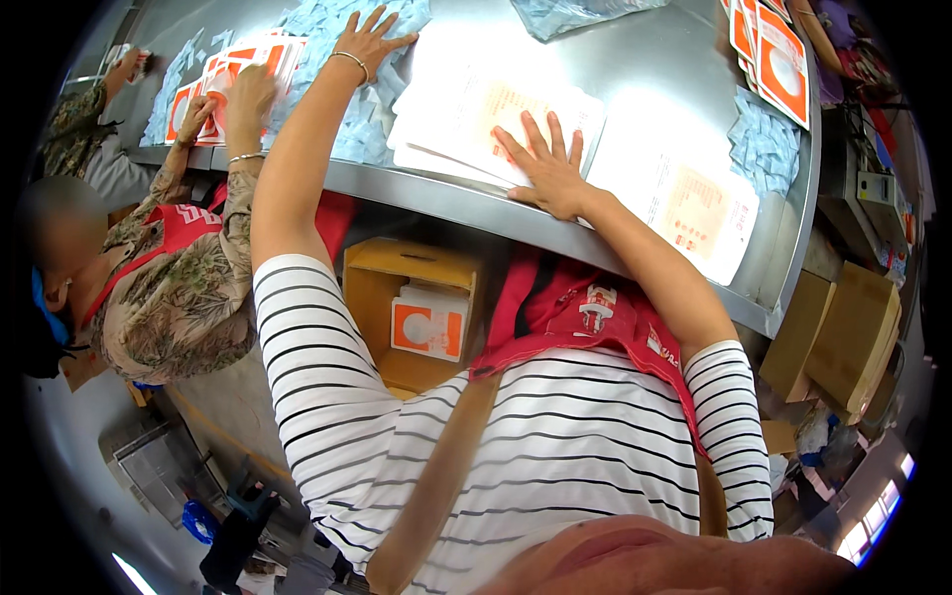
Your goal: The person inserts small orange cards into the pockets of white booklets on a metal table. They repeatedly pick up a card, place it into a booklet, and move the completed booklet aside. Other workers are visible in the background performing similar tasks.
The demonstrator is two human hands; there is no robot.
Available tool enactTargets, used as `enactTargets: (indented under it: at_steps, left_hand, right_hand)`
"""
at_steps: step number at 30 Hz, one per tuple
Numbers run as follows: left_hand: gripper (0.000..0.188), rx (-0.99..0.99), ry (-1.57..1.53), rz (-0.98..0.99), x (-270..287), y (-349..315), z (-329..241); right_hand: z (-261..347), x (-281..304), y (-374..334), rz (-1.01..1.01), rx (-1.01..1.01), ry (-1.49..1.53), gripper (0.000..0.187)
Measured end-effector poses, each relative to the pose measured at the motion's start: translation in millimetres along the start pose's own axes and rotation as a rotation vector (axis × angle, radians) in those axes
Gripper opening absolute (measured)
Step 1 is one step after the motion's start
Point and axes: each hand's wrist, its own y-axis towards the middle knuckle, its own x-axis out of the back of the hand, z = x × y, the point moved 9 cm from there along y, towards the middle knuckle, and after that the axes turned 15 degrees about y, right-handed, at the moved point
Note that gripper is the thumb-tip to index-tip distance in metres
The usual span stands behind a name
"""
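Observation:
My left hand [371, 48] reaches to the far side of the metal table with its fingers spread, over a heap of small light-blue pieces [349, 139]. Nothing shows in its grasp. Palm down and fingers apart, my right hand [551, 178] lies on a stack of white printed cards [451, 114] at the near edge. The stack's sheets are slightly fanned on their left side. To the right of that hand is another group of white cards [684, 203] with pale orange print. Strong glare washes out part of both groups.
At the left, a co-worker's hands [248, 104] are over orange-and-white cards [283, 55]. Below the table edge stands an open cardboard box [407, 260] holding similar cards [428, 325]. More blue pieces [764, 144] and orange cards [781, 64] lie right. Cartons [843, 337] stand beyond.

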Motion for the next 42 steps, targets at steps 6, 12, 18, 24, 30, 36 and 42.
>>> enactTargets:
  at_steps: [6,12,18,24,30,36,42]
  left_hand:
    - [0.111,-0.106,-0.28,-0.113,12,-45,-12]
    - [0.079,-0.08,-0.483,-0.172,1,-68,-45]
    - [0.045,0.022,-1.11,-0.313,-1,-37,-33]
    - [0.048,-0.026,-1.85,0.169,27,-48,-54]
    - [0.042,0.002,-1.907,0.188,18,-56,-56]
    - [0.029,0.572,-1.334,-0.012,-43,-90,-14]
    - [0.061,0.17,-0.956,0.218,10,-105,-65]
  right_hand:
    - [-4,-1,1,-0.011,-0.016,0.058,0.08]
    - [-3,2,3,-0.063,0.012,0.041,0.086]
    - [-9,9,4,-0.258,0.017,0.097,0.104]
    - [7,27,7,-0.299,-0.077,-0.139,0.103]
    - [25,22,26,-0.197,-0.074,-0.359,0.09]
    - [27,20,30,-0.316,-0.063,-0.293,0.081]
    - [21,20,29,-0.338,-0.026,-0.218,0.074]
